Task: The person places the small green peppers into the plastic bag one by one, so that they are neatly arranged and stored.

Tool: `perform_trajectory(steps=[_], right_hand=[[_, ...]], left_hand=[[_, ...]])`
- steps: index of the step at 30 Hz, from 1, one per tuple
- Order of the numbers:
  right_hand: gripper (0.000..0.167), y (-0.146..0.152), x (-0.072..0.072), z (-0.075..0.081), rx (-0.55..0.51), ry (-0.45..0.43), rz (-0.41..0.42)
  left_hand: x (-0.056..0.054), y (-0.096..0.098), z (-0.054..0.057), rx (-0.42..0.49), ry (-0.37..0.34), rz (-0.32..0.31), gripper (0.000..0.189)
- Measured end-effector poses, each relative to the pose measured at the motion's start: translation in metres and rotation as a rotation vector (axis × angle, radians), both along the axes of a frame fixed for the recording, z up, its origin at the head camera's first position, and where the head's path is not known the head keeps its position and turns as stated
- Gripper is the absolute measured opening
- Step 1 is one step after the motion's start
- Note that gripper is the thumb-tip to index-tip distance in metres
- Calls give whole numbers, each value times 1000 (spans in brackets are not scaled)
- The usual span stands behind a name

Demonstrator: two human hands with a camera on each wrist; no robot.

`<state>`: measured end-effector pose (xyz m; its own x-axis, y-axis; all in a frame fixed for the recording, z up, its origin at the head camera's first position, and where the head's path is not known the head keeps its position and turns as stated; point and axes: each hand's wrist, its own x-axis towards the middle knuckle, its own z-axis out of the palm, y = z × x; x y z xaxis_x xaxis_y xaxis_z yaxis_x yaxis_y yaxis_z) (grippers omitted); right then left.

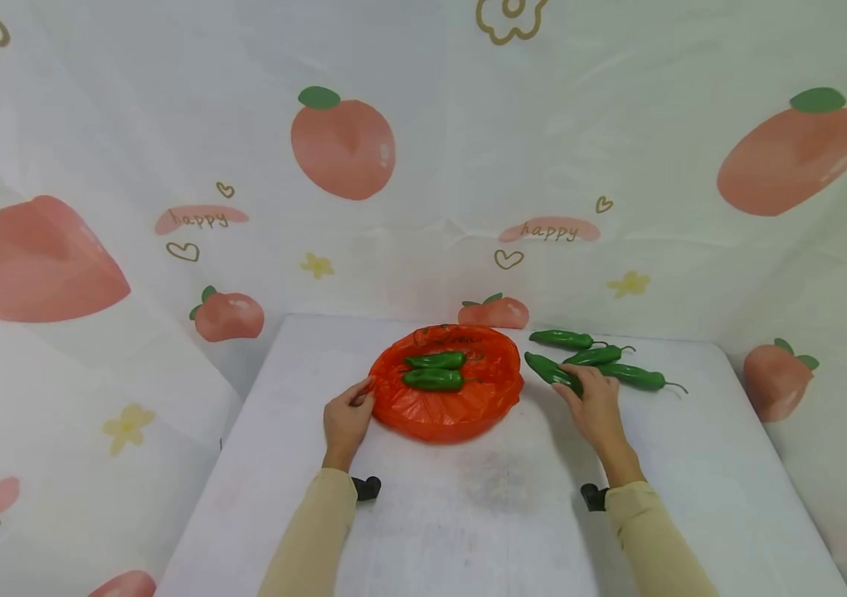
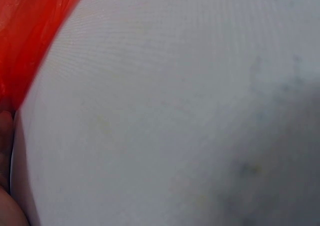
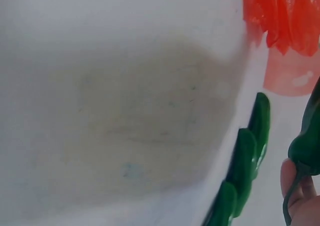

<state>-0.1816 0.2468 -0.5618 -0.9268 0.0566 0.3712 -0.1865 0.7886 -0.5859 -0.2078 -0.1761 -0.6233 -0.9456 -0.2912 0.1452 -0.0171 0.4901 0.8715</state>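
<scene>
A red plastic bag (image 1: 444, 419), spread wide like a shallow bowl, sits on the white table. Two green chili peppers (image 1: 433, 380) lie side by side inside it. At the bag's left rim my left hand (image 1: 346, 423) pinches the plastic between thumb and fingers; only a sliver of that hand shows in the left wrist view. To the right of the bag, my right hand (image 1: 599, 416) grips another green chili pepper (image 1: 548, 370) near its stem end, its tip pointing toward the bag. The right wrist view shows this held pepper (image 3: 306, 146) with its stem hanging by the fingers.
Three more green chili peppers (image 1: 635, 377) lie at the table's back right, just beyond my right hand. A white cloth backdrop (image 1: 423, 240) printed with peaches surrounds the table (image 1: 423, 522) at the back and sides.
</scene>
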Motion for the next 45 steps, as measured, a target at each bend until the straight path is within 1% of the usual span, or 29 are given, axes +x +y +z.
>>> perform_trajectory(steps=[6,8,10,17,22,25,28,35,39,42,45], right_hand=[[40,-6,-5,9,17,56,54],[40,-7,-6,12,24,71,67],[40,-10,-7,16,25,67,81],[41,-19,-9,31,38,-29,126],[39,-26,-12,34,52,-21,215],[38,-31,-14,35,67,-21,252],[38,-36,-15,38,74,-47,269],[37,-52,-19,49,96,-163,313],[37,-62,-23,55,120,-194,333],[37,-68,-26,57,149,-206,351],[36,-73,-29,60,179,-218,368]], left_hand=[[0,1,5,-2,16,4,29],[0,1,5,0,11,3,29],[-1,1,4,4,7,4,29],[0,0,-1,3,27,9,29],[0,0,-2,10,8,5,29],[0,0,-2,6,4,8,29],[1,1,-1,5,6,1,29],[1,-2,0,3,28,9,29],[-1,-3,-3,3,32,-2,28],[-1,-2,-4,2,18,-3,28],[-1,0,-3,1,5,0,29]])
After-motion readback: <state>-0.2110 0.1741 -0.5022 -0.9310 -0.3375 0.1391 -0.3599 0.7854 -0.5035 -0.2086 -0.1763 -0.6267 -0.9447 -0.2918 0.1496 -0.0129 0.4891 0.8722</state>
